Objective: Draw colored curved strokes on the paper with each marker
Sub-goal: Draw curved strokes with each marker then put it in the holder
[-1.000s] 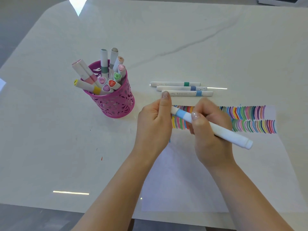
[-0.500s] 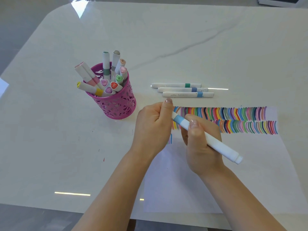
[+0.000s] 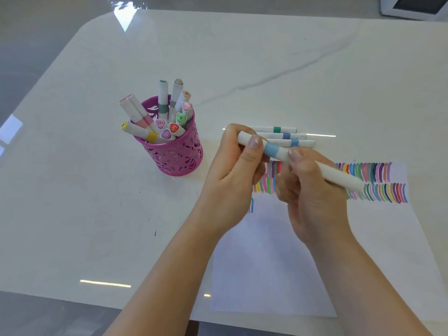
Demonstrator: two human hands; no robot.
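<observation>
Both hands hold one white marker with a light blue band (image 3: 271, 149) above the paper's top left corner. My left hand (image 3: 232, 175) grips its left end, thumb on top. My right hand (image 3: 308, 190) wraps the barrel, whose right end slants down to the right. The white paper (image 3: 278, 258) carries two rows of colored curved strokes (image 3: 378, 180) along its top edge, with a short blue stroke (image 3: 251, 205) beginning a third row at the left. Whether the marker's left cap is fully seated is hidden by my fingers.
A pink lattice cup (image 3: 174, 151) with several markers stands left of my hands. Three capped markers (image 3: 291, 136) lie side by side just beyond the paper. The white marble table (image 3: 266, 64) has a rounded far left corner. A device's corner (image 3: 412, 7) shows at the far right.
Both hands have lifted the blue-banded marker up and away from the paper toward the three lying markers. The marker's left end now sits in my left hand's grip.
</observation>
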